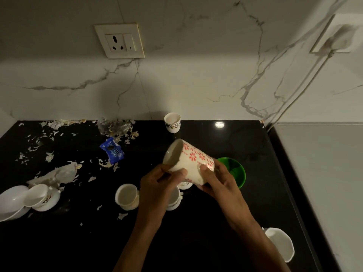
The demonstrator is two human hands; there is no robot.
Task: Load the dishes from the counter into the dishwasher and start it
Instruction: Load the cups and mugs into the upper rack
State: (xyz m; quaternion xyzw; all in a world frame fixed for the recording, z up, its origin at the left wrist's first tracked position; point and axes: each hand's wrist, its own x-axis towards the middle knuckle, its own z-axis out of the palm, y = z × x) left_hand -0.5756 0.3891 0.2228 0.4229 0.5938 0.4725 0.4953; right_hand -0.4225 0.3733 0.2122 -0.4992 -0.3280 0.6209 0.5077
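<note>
Nearest, at the right front edge of the black worktop (pixel 196 242), a white angular bowl (pixel 280 244), partly cut by the right forearm. At the left front edge, a white plate (pixel 11 201) with a cup lying in a small bowl (pixel 42 199) on it. Just past the middle, both hands raised above the worktop and grasping a large mug with red flowers (pixel 188 160): left hand (pixel 157 185) pinching the rim with thumb and fingertips, right hand (pixel 218 179) curled round the base end, mug tipped on its side with the mouth turned left and away. Likely glazed ceramic, so stiff, fairly weighty for its size, smooth and apt to slip from damp fingers, and breakable if knocked on stone; safest taken round the body with one hand under the base, much as now. No handle visible from here. Below the hands, two white cups (pixel 126 196) standing on the worktop, the second largely hidden behind the left wrist. Just right of the mug, a green bowl (pixel 234 171). Farther left, a blue biscuit wrapper (pixel 112 151) among scattered pale peelings (pixel 49 156). At the back edge against the marble wall, a small patterned cup (pixel 172 122). Higher on the wall, a socket (pixel 119 41). Dishwasher not in view.
</note>
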